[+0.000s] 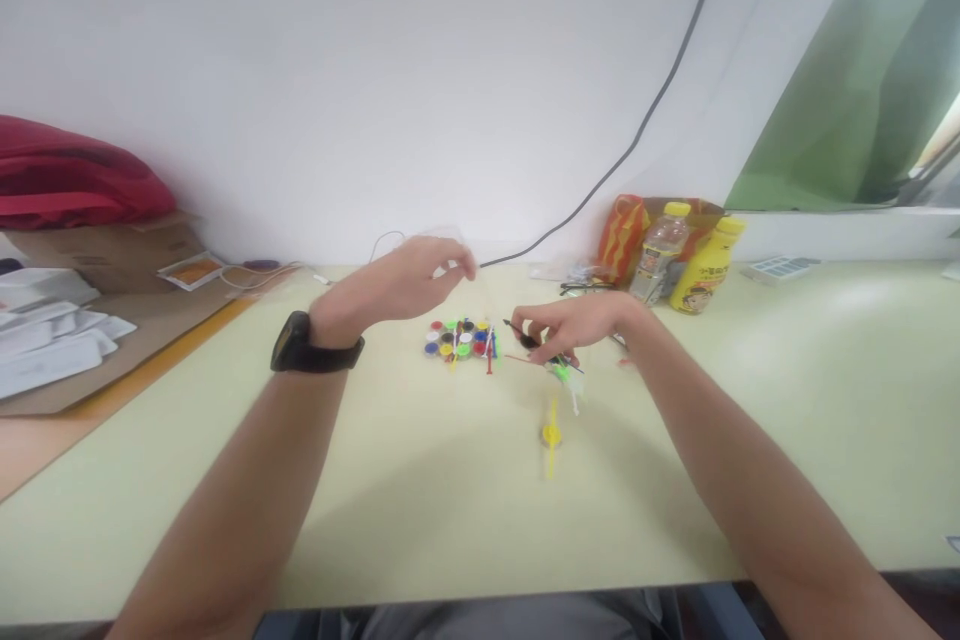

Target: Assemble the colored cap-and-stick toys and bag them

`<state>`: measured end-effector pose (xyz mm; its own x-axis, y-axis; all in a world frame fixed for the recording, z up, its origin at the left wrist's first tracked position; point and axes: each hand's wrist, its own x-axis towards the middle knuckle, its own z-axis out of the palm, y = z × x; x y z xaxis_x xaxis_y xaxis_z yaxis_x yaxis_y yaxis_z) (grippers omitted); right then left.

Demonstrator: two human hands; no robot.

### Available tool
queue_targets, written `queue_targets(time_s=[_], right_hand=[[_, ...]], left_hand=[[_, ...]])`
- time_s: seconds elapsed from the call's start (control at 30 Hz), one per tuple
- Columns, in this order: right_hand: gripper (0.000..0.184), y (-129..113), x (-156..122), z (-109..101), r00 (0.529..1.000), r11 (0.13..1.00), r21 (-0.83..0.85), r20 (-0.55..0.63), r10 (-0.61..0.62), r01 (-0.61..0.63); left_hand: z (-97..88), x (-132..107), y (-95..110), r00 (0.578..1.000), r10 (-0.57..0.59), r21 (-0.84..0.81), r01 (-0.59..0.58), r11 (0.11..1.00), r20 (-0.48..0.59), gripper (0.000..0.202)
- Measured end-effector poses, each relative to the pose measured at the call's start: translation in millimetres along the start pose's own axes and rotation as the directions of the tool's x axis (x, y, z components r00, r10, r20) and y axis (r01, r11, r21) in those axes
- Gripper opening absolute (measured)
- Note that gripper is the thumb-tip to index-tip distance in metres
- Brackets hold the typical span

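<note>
My left hand (409, 282), with a black watch on its wrist, is raised above the table, its fingers pinched on a thin clear plastic piece (450, 242). Below it sits a set of small round paint pots (459, 339) in several colours with thin coloured sticks beside them. My right hand (574, 325) hovers low over the table to the right of the pots, fingers curled round a small dark piece (527, 340). More small coloured sticks lie under that hand. A yellow pot with a yellow stick (551, 436) lies nearer me.
Two drink bottles (694, 265) and an orange packet (622, 235) stand at the back by the wall. A black cable (645, 120) runs up the wall. Cardboard boxes, white packages (52, 345) and a red bag (67, 175) fill the left side.
</note>
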<state>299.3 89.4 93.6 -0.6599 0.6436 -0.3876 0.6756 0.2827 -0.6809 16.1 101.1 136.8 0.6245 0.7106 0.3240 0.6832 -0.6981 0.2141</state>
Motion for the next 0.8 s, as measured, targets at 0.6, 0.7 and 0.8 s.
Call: queue_targets(time_s=[0.6, 0.7, 0.8], right_hand=[[0.065, -6.2, -24.3, -23.8, 0.428, 0.789, 0.134, -0.886, -0.175, 0.600], [0.071, -17.8, -21.7, -18.0, 0.385, 0.781, 0.089, -0.901, -0.201, 0.618], [0.074, -22.2, -16.6, -14.9, 0.346, 0.794, 0.062, -0.918, -0.192, 0.604]], left_hand=[[45.2, 8.4, 55.7, 0.971, 0.144, -0.321, -0.077, 0.944, 0.191, 0.031], [48.5, 7.5, 64.0, 0.968, 0.184, -0.283, -0.131, 0.950, 0.171, 0.030], [50.1, 8.0, 67.6, 0.962, 0.208, -0.246, -0.161, 0.956, 0.177, 0.030]])
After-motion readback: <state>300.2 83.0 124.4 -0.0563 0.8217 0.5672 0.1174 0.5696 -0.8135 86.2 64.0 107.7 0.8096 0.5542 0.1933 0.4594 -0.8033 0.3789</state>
